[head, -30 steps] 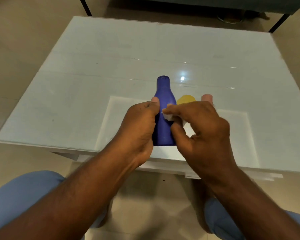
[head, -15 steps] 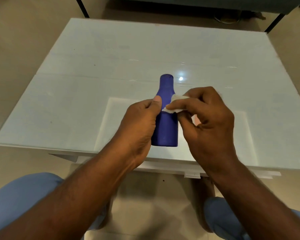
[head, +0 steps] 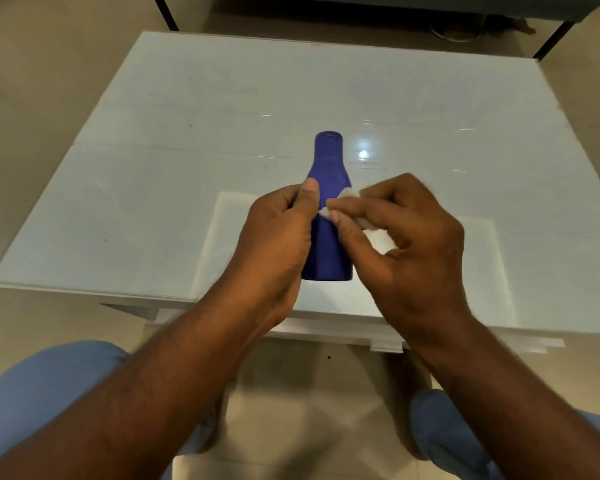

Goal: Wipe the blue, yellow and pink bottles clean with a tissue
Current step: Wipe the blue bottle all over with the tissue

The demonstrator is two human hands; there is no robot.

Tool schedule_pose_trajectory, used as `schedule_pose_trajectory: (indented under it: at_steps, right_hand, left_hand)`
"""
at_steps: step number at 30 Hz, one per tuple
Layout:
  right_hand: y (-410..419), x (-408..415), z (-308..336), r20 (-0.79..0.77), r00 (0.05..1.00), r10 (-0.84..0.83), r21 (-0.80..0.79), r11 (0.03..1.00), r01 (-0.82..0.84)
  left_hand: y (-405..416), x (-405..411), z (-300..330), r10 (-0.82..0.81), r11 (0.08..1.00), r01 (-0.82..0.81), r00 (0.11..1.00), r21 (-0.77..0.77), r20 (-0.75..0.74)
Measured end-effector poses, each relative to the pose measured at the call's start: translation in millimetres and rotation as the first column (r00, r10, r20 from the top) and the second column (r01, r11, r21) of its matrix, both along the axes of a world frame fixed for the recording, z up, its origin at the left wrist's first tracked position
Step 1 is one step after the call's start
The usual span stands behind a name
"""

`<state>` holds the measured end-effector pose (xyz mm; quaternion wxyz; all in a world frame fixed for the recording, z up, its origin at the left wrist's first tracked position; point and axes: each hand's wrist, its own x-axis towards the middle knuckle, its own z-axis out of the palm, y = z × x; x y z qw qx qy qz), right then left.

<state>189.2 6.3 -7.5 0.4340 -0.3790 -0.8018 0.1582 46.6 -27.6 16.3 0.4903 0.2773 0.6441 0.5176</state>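
My right hand (head: 413, 244) hides most of the tissue (head: 343, 195). My left hand (head: 278, 244) covers the blue bottle's (head: 328, 161) left side.

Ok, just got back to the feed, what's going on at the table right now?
A person is wiping the blue bottle, which stands upright near the front edge of the white table. The left hand grips the bottle's body, while the right hand pinches a small white tissue against the bottle's shoulder. Only a sliver of yellow shows behind the right hand; the pink bottle is not visible, likely hidden by it.
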Motion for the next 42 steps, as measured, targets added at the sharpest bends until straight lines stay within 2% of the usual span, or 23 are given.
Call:
schedule_pose_trajectory:
  at_steps: [2, 5, 9, 11, 17, 19, 23, 26, 30, 33, 36, 40, 42]
  right_hand:
    - [-10.5, -5.2, -1.3, 0.048, 0.997, 0.056, 0.029, 0.998, -0.057]
    - [-13.5, -5.1, -1.2, 0.105, 0.984, 0.144, 0.010, 0.989, -0.145]
    - [3.2, 4.7, 5.2, -0.046, 0.999, -0.029, -0.076, 0.997, 0.025]
    - [7.9, 5.9, 6.1, -0.071, 0.995, -0.077, -0.103, 0.992, 0.069]
    - [-12.6, -2.1, -1.0, 0.085, 0.992, 0.098, -0.062, 0.994, -0.092]
    - [-14.2, -3.5, 0.5, 0.100, 0.992, 0.083, -0.031, 0.996, -0.081]
    - [1.1, 2.3, 5.5, 0.007, 0.994, -0.112, -0.073, 0.991, 0.112]
    - [3.2, 4.4, 5.1, -0.035, 0.999, -0.013, -0.116, 0.993, 0.009]
    - [-16.3, -6.4, 6.2, 0.050, 0.988, 0.143, -0.077, 0.987, -0.139]
    - [-8.1, -3.2, 8.3, -0.041, 0.998, 0.054, -0.067, 0.996, -0.057]
    - [2.9, 2.4, 9.7, -0.119, 0.993, -0.010, -0.168, 0.986, -0.010]
    - [-5.7, 1.6, 5.5, -0.021, 0.999, 0.051, -0.153, 0.987, -0.053]
    - [-10.0, 2.6, 3.9, 0.011, 0.997, 0.071, -0.161, 0.985, -0.068]
  left_hand:
    - [0.5, -4.0, 0.9, 0.060, 0.998, -0.060, 0.995, -0.002, 0.078]
    - [1.0, -7.5, 0.0, 0.077, 0.997, -0.077, 0.995, -0.014, 0.061]
    - [0.5, -1.8, -3.1, 0.000, 1.000, 0.000, 1.000, -0.020, 0.001]
    - [0.0, 2.1, -4.3, -0.045, 0.999, 0.044, 0.998, -0.026, -0.032]
    - [1.7, -5.4, 2.1, 0.059, 0.998, -0.059, 0.998, -0.020, 0.018]
    - [2.5, -6.7, 2.0, 0.042, 0.999, -0.042, 0.999, -0.007, -0.012]
    - [0.7, 1.5, -0.8, -0.041, 0.999, 0.040, 0.997, -0.014, -0.062]
    - [1.2, 2.6, -0.8, -0.026, 1.000, 0.026, 0.999, -0.013, -0.023]
    - [1.8, -3.5, 2.7, 0.025, 1.000, -0.025, 1.000, 0.005, 0.006]
    - [1.9, -2.6, 0.8, 0.008, 1.000, -0.007, 0.999, 0.019, -0.045]
    - [1.1, 2.3, -1.0, -0.028, 1.000, 0.028, 0.998, -0.007, -0.059]
    - [1.0, -0.8, 2.2, 0.076, 0.997, -0.074, 0.991, -0.028, 0.111]
    - [0.7, -3.6, 3.1, 0.118, 0.992, -0.110, 0.985, -0.063, 0.129]
